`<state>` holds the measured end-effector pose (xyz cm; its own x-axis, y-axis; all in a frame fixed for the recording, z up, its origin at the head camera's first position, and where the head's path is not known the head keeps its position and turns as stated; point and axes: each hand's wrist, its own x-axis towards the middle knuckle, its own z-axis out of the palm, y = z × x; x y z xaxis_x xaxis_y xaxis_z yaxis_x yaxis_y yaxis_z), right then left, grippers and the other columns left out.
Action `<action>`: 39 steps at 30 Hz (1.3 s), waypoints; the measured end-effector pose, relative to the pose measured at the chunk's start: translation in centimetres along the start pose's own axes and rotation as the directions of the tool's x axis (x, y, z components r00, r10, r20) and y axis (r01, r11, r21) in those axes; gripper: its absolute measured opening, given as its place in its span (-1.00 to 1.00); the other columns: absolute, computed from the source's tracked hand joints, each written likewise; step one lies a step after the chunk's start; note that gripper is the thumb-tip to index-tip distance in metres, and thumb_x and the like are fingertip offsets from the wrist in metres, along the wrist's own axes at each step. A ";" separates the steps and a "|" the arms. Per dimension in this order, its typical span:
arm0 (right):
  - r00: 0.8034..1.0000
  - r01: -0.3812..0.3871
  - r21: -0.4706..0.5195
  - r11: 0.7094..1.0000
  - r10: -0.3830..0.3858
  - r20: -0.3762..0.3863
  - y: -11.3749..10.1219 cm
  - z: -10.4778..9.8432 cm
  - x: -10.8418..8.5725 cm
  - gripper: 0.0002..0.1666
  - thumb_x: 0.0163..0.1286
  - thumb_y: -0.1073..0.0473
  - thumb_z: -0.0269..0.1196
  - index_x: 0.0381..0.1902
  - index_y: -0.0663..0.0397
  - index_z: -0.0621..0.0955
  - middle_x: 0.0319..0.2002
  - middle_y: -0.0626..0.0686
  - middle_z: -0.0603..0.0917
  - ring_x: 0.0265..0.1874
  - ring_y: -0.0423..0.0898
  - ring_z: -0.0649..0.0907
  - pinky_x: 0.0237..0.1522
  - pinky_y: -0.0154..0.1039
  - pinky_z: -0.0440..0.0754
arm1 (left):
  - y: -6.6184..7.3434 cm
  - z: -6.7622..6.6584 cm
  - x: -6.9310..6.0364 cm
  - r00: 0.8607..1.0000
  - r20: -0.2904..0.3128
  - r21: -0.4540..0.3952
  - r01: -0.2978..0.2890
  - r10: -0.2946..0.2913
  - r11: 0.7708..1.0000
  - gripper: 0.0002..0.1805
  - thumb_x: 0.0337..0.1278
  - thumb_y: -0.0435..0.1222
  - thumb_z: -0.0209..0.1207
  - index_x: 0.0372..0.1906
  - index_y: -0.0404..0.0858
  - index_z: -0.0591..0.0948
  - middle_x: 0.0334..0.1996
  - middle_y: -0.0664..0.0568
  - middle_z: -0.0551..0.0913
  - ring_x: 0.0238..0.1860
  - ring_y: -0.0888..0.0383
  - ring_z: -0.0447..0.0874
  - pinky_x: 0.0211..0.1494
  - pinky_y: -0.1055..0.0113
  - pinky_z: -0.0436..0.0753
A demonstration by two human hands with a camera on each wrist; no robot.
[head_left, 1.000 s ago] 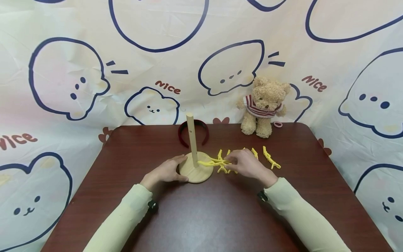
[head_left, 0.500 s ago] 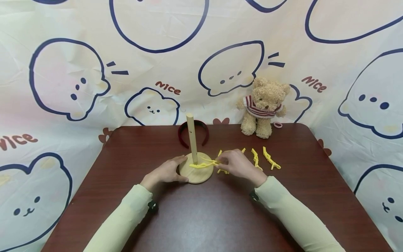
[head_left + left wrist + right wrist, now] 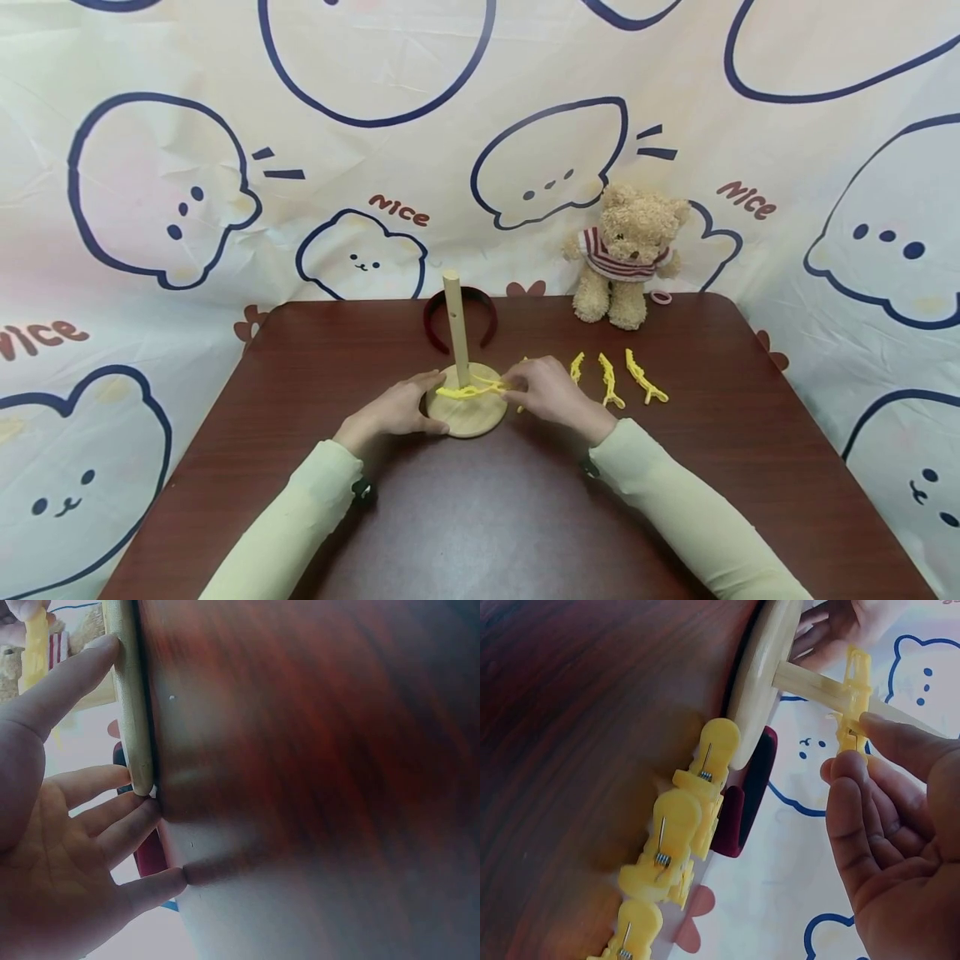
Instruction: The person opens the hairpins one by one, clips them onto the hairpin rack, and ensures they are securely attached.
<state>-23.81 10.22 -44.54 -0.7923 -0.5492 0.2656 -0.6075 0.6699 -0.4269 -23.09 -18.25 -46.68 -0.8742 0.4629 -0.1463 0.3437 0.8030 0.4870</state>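
A wooden stand [image 3: 456,333], a round base with an upright post, is on the brown table. My left hand [image 3: 393,408] holds its base at the left edge, thumb at the near side and fingers at the far side. Between thumb and fingertips, my right hand [image 3: 551,387] pinches the handle end of a yellow spring clip [image 3: 857,671]. That clip lies across the lower post, its jaws spread; one passes in front and the other appears to be behind. Other yellow clips [image 3: 611,383] lie in a row to the right, one partly hidden by my right hand.
Behind the stand lies a dark red headband [image 3: 490,321]. A teddy bear [image 3: 628,250] in a striped top sits at the back right, with a pink ring [image 3: 661,297] beside it. A patterned cloth [image 3: 360,167] hangs behind the table.
My right hand has moved left with the clip, bringing its spread jaws from the right of the post to around it. More of the loose clips show now. The left hand has stayed put.
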 end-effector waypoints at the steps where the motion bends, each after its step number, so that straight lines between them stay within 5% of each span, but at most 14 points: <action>1: 1.000 -0.006 -0.001 1.000 0.006 0.003 0.0 0.1 0.1 -0.80 0.23 0.07 0.45 -0.21 -0.01 0.79 -0.38 -0.09 0.80 -0.42 -0.21 0.71 -0.33 -0.33 0.61 | 0.0 0.0 0.0 1.000 0.001 -0.001 0.001 -0.001 1.000 0.06 -0.05 0.05 0.47 0.51 -0.31 0.26 0.50 -0.27 0.27 0.50 -0.20 0.25 0.49 -0.12 0.32; 17: 0.999 -0.050 -0.006 0.999 0.050 -0.016 0.0 1.1 0.6 -0.69 0.21 0.03 0.46 -0.15 0.07 0.78 -0.31 0.00 0.82 -0.36 -0.14 0.75 -0.21 -0.20 0.67 | 0.1 0.0 0.0 1.000 0.001 0.021 0.021 -0.021 1.000 0.07 -0.05 0.07 0.47 0.51 -0.31 0.26 0.48 -0.26 0.31 0.47 -0.19 0.31 0.48 -0.09 0.35; 27: 0.997 -0.080 0.039 0.996 0.081 -0.009 0.2 1.0 0.9 -0.66 0.19 0.04 0.48 -0.13 0.09 0.77 -0.35 0.01 0.80 -0.41 -0.19 0.73 -0.29 -0.29 0.65 | 0.1 0.0 -0.1 1.000 -0.002 0.028 0.004 -0.004 1.000 0.06 -0.05 0.05 0.47 0.50 -0.34 0.27 0.49 -0.27 0.29 0.49 -0.19 0.29 0.49 -0.08 0.34; 39: 0.990 -0.141 0.036 0.989 0.140 0.008 0.5 1.2 1.0 -0.66 0.18 -0.04 0.48 -0.15 -0.01 0.75 -0.39 -0.12 0.76 -0.43 -0.28 0.68 -0.25 -0.26 0.64 | 0.0 0.0 0.0 1.000 -0.003 0.022 0.008 -0.008 1.000 0.07 -0.06 0.06 0.48 0.50 -0.33 0.27 0.50 -0.27 0.27 0.49 -0.19 0.28 0.50 -0.08 0.33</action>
<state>-24.86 9.44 -45.53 -0.8693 -0.4538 0.1961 -0.4876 0.7220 -0.4909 -23.12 -18.25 -46.70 -0.8779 0.4556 -0.1473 0.3445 0.8146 0.4666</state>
